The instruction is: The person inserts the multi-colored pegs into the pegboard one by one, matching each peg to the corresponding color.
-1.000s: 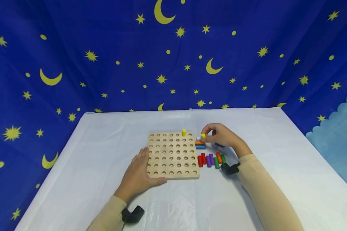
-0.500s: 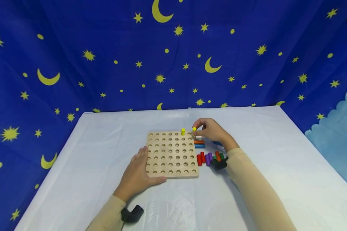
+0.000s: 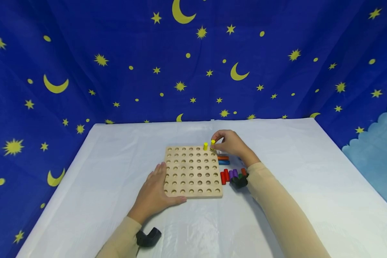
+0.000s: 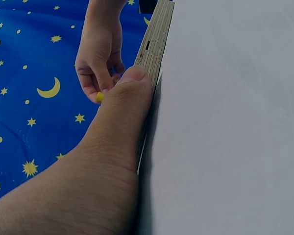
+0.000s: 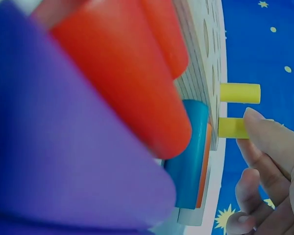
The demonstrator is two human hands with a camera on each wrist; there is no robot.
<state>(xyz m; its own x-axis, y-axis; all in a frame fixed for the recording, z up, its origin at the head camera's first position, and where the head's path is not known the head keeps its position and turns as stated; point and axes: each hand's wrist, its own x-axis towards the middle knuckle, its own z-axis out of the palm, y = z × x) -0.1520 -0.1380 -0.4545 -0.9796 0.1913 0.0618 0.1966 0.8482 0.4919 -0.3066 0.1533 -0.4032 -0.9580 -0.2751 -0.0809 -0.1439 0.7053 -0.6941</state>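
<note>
A square wooden pegboard (image 3: 195, 171) with rows of round holes lies on the table. My left hand (image 3: 154, 190) rests against its left side, the fingers laid out straight and the thumb along the near edge. At the far right corner my right hand (image 3: 232, 143) pinches a yellow peg (image 5: 231, 128) between thumb and finger. That peg stands upright at the corner hole; how deep it sits I cannot tell. Just left of it, another yellow peg (image 3: 205, 146) stands upright in the back row.
Right of the board lie an orange peg (image 3: 223, 157), a blue peg (image 3: 224, 162) and a partly hidden white one. Nearer are red pegs (image 3: 223, 178) and purple pegs (image 3: 235, 173); the right wrist's black camera mount (image 3: 239, 182) covers others. A starry blue curtain (image 3: 132, 86) hangs behind.
My right hand has carried the yellow peg leftward from beside the board to the far right corner hole. The left hand has stayed on the board's left side.
</note>
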